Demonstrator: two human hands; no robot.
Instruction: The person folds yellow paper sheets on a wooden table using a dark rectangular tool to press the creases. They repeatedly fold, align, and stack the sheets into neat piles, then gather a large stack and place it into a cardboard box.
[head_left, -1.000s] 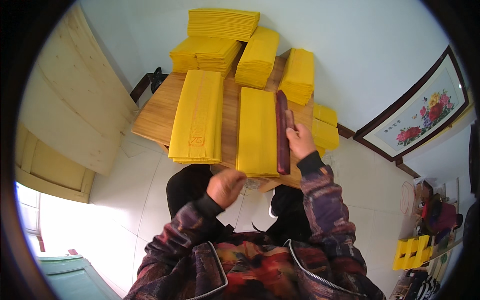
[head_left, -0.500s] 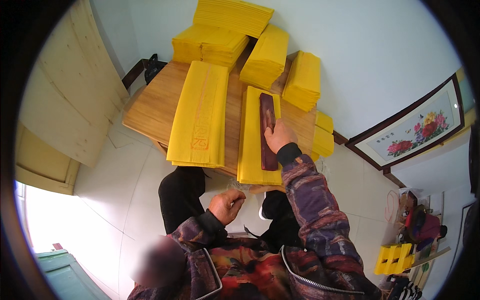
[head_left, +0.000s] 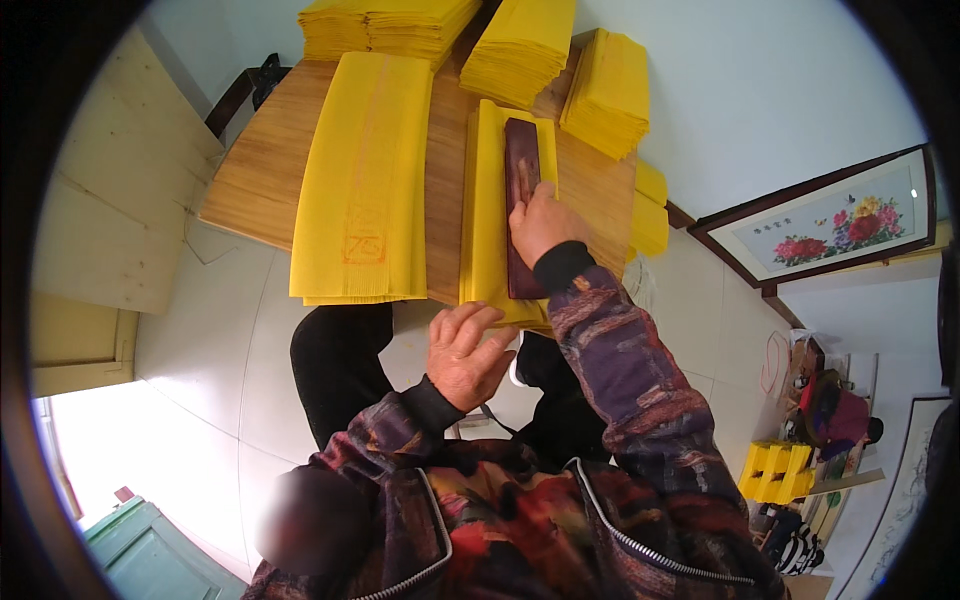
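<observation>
- Left hand (head_left: 468, 352): empty, fingers loosely spread, hovering off the table's near edge.
- Right hand (head_left: 541, 222): flat on the dark wooden block (head_left: 521, 190), pressing, not gripping.
- Block lies along the narrow yellow paper stack (head_left: 487, 215) at the wooden table (head_left: 262, 165) near edge.
- Keep block parallel to stack edge, pressure even.
- Count: one block; long stacks two; far-edge stacks at least four.
</observation>
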